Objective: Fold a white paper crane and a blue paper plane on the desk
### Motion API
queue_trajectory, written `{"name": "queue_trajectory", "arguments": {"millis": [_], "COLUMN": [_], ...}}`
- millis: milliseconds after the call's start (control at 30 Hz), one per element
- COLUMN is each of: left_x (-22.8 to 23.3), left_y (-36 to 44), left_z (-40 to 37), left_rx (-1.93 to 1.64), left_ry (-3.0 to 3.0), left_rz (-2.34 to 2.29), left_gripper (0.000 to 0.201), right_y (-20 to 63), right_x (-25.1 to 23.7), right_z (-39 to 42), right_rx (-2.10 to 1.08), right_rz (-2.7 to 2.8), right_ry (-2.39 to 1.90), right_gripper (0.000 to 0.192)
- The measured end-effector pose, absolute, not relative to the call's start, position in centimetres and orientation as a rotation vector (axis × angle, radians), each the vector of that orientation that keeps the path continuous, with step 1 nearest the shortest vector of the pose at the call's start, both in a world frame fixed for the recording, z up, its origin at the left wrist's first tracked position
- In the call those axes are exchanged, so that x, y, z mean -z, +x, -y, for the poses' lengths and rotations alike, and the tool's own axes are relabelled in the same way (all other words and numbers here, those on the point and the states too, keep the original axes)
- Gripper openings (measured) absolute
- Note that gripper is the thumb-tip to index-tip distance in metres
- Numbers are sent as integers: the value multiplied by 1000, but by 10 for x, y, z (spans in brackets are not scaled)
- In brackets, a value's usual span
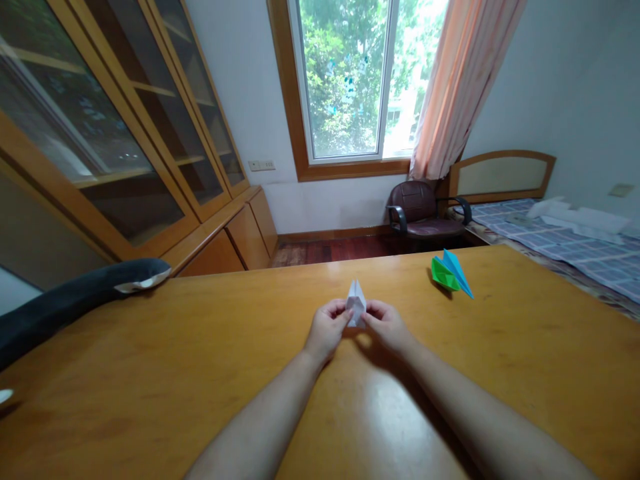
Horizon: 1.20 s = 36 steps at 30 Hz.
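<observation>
Both my hands pinch a small piece of folded white paper (356, 308) just above the wooden table (210, 347). Its narrow, split tip points away from me. My left hand (327, 328) grips the left edge, with the thumb on the near face. On the opposite edge, my right hand (390, 325) closes its thumb and fingers in the same way. The fingers behind the paper are partly hidden. Farther back on the right lie a green folded paper boat (443, 276) and a blue paper plane (457, 272), touching or overlapping.
A dark, curved object with a pale tip (85, 290) lies along the table's left side. Beyond the table stand a glass-fronted cabinet (200, 213), a brown armchair (423, 210) and a bed (550, 223) with white items on it.
</observation>
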State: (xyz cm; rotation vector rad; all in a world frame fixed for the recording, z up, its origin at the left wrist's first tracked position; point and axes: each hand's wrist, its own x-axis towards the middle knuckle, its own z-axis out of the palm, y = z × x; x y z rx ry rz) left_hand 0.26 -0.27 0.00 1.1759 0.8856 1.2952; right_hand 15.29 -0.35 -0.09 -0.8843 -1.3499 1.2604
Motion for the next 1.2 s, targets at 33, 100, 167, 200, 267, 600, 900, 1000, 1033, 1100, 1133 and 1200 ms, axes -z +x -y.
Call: {"name": "queue_trajectory", "arguments": {"millis": [33,100,167,200,267,600,900,1000,1033,1100,1133,1200], "left_x": [1,1,1,0,-2,-4,-3,-5,-5,-6,-6,-6], "left_y": [3,3,4,5,6,8,10,8,7,6,6,7], "left_z": [2,2,3,3,5,7,6,8,8,11,12,13], "left_rx": [-1302,-1318,-1338,-1343,-1349,-1407,-1292,-1238,-1228,-1199,-1180,-1154], "left_ry": [1204,1253,1277,1280,1275,1247,1001,987,985,984,985,981], "left_rz": [-904,-931,-962,-978,-1010,-1130,-844,-780,-757,-726,-724,-739], "left_gripper": [24,21,20,19,17,15,44,48,50,55,57,62], "right_y": [153,153,152,152,151,148,147,151,153,154,155,155], "right_x": [1,2,2,1,2,10,14,12,10,8,6,4], "right_z": [3,2,2,2,2,1,-3,-2,-2,-2,-2,-2], "right_rx": [-1261,-1266,-1272,-1270,-1252,-997,-1160,-1246,-1264,-1279,-1279,-1278], "right_rz": [1336,1316,1315,1316,1322,1383,1159,1182,1173,1141,1123,1088], "right_ry": [-908,-924,-903,-888,-876,-1003,-901,-864,-860,-857,-859,-867], "right_gripper": [24,25,26,26,25,15,42,44,45,45,43,34]}}
